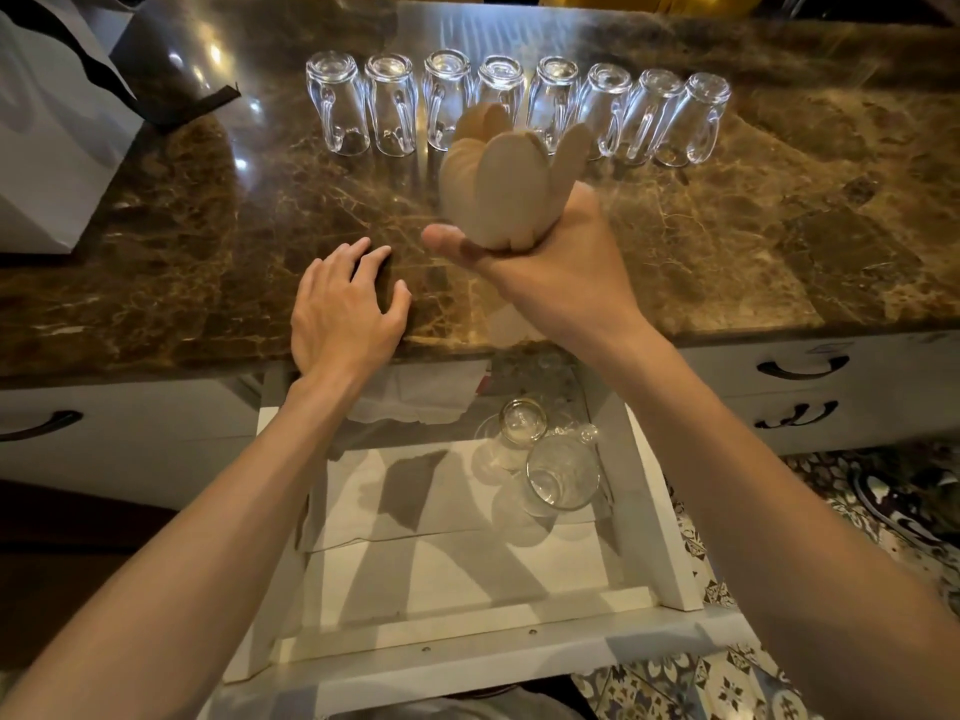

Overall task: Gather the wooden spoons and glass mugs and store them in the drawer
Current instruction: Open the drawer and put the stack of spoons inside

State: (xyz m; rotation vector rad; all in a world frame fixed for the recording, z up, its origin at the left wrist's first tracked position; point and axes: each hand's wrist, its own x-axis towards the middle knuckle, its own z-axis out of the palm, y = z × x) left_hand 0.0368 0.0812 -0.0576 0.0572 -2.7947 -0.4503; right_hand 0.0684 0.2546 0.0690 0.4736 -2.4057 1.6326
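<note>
Head view: two clear glasses (563,472) sit in the open white wooden drawer (657,511), below the brown marble countertop (208,252) where the left hand (345,309) rests, fingers spread. The right hand (561,272) clenches a bundle of pale wooden spoons (498,184), bowls upward. Eight upturned clear glass mugs (553,96) line up beyond.

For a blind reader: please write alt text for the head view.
The right hand grips several wooden spoons over a marble counter; the left hand rests on it. Eight glass mugs stand inverted behind; the open drawer below holds glassware.

body | left hand (343,314), right hand (561,272) | both forearms (218,511) bare
</note>
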